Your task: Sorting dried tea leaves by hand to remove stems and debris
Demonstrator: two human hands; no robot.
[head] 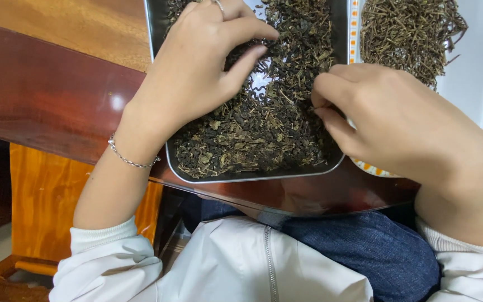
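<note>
Left hand (197, 67): hovers palm down over the left half of the tray, fingers loosely curled; thumb and forefinger tips are close together over the leaves, a small gap between them, and whether a leaf sits in that gap cannot be told. A ring shows on one finger, and a thin silver chain bracelet (129, 159) circles the wrist.
Right hand (398, 120): rests at the tray's right edge, curled almost into a fist, back of the hand up; thumb and forefinger are pinched together at the leaves, though what they grip is too small to make out.
Leaves (264, 128): dried, dark green to near black, curled and crumpled, with thin stalks mixed in; they cover most of the tray floor, thinner near the middle where bare metal shows.
Tray (252, 176): shallow, rectangular, shiny metal with rounded corners; it sits at the desk's near edge, right in front of the person.
Stems (409, 33): a heap of thin, wiry, brown-green twigs on the second tray.
Second tray (470, 72): white, with an orange patterned border, just beside the metal one on its right.
Desk (46, 95): glossy reddish-brown wood, smooth and reflective.
Sleeves (107, 251): white, with ribbed cuffs pushed back from the wrists.
</note>
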